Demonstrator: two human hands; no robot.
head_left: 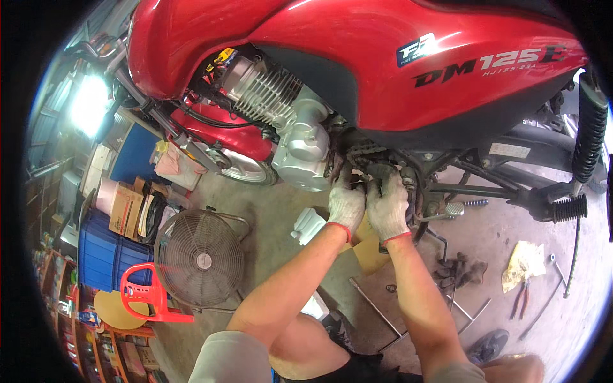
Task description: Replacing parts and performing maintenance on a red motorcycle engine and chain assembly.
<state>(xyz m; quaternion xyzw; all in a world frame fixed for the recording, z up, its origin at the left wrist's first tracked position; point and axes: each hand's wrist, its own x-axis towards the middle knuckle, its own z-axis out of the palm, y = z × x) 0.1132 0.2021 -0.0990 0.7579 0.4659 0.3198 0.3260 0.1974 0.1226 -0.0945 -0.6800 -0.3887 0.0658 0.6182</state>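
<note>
Crowding the floor are a fan [199,258], pliers [520,295] and rods; both gloved hands [367,201] press together, gripping the motorcycle's chain sprocket area [367,159].

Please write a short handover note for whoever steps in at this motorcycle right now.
Left hand: gloved, pressed against the chain area beside the silver engine; grip hidden.
Right hand: gloved, on the same dark part next to it; grip hidden.
The red motorcycle stands over the work. Pliers, a rag and long rods lie on the floor to the right; a fan stands left.
Done or left: cannot tell from this view.
</note>
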